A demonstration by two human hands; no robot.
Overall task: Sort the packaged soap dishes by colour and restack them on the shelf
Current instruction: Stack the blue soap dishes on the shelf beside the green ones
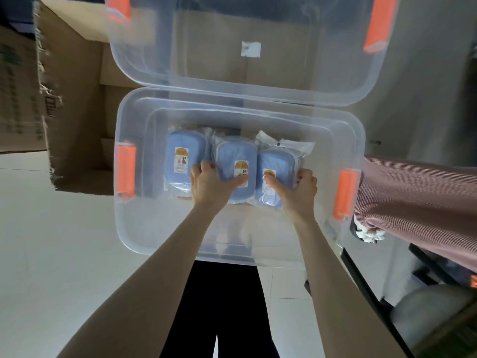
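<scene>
Three blue soap dishes in clear plastic bags stand side by side inside a clear storage bin (134, 228). The left dish (182, 153) has nothing touching it that I can see. My left hand (210, 186) grips the middle dish (233, 156), thumb across its front label and fingers over its left edge. My right hand (296, 191) grips the right dish (273, 161), thumb on its label and fingers round its right side. Both arms reach down into the bin.
A second clear bin (258, 81) with orange latches lies just beyond the first. An open cardboard box (74, 104) stands at the left on the pale floor. A person's pink ribbed sleeve (418, 200) reaches in from the right, close to the bin's orange latch (344, 193).
</scene>
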